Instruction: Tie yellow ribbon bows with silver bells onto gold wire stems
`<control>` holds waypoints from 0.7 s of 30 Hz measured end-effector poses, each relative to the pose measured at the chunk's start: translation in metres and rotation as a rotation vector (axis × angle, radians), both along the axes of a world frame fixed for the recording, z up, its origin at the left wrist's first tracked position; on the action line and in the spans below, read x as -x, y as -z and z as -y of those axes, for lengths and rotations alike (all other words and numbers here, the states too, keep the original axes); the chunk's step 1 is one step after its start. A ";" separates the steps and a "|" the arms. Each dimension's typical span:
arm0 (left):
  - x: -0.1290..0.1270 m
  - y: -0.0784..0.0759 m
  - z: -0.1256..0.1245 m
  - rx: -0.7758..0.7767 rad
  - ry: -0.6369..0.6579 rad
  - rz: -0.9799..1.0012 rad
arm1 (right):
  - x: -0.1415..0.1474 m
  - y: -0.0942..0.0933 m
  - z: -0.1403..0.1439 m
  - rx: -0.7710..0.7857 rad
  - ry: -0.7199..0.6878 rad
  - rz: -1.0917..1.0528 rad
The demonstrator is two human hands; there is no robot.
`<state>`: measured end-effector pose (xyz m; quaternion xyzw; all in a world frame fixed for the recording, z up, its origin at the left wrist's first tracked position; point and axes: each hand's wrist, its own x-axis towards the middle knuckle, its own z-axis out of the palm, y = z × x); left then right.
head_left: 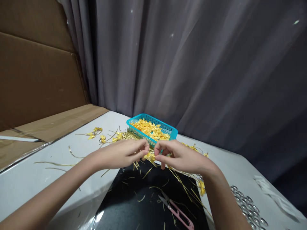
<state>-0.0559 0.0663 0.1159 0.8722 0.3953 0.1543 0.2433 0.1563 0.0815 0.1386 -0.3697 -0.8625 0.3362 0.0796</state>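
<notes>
Both hands meet at mid-desk, fingertips nearly touching. Left hand [122, 153] closed in a pinch on one end of a small yellow bow [150, 156]; right hand [178, 156] pinched on the other end. Bow sits directly between the two hands, held just above the desk [28, 179], its long axis running left to right from one pinch to the other. Neither hand is nearer; the bow is shared equally. Thin gold strands hang down from it, but whether they are attached to the bow or just behind it is hard to tell.

Just beyond the hands, away from the person: a blue basket [174, 131] filled with more yellow folded pieces, close to the grey curtain [192, 64]. A bundle of gold wire [130, 134] lies against the basket's near side.

Below the hands, a black mat [134, 207] littered with short gold offcuts. Pink snips [177, 212] lie on the mat, nearer the right forearm, blades pointing up-left toward the hands.

Finished bows with tails [96, 132] scattered on the desk to the left. Small silver bells [247, 207] clustered at right edge. Cardboard [35, 80] stands at far left.
</notes>
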 end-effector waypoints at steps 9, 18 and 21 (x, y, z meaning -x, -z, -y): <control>-0.001 0.009 -0.006 0.045 0.033 0.050 | 0.000 0.001 -0.002 -0.010 -0.024 0.001; -0.004 0.009 -0.008 0.089 -0.112 0.286 | 0.016 0.014 -0.007 -0.114 0.365 -0.258; -0.005 0.010 -0.008 0.128 -0.171 0.421 | 0.030 0.018 -0.005 0.093 0.454 -0.293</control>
